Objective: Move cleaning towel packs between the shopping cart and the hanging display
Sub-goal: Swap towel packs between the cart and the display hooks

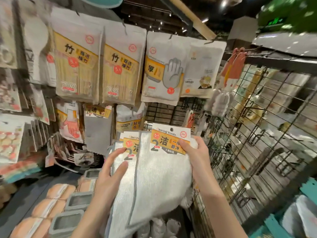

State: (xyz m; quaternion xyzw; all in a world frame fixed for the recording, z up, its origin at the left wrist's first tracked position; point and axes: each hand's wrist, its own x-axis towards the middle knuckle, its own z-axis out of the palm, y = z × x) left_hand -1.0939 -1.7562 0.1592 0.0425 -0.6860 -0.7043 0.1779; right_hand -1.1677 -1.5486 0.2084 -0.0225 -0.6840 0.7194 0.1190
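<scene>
A white cleaning towel pack (161, 177) with a grey edge and an orange "Cleaning towels" header card is at centre. My right hand (193, 153) grips its upper right side, thumb on the card. Behind it sit more of the same towel packs (130, 146), stacked to its left. My left hand (109, 172) rests on their white fabric, fingers spread over the front. The hanging display (173, 114) is a black wire grid right behind the packs, with an unfilled patch above them. No shopping cart is clearly visible.
Bamboo cloth packs (77, 66) and a glove pack (163, 69) hang above. A grey cloth pack (97, 131) and sponge pack (130, 119) hang to the left. Orange sponges (49, 205) and grey trays (77, 201) lie lower left. A wire grid panel (257, 134) stands on the right.
</scene>
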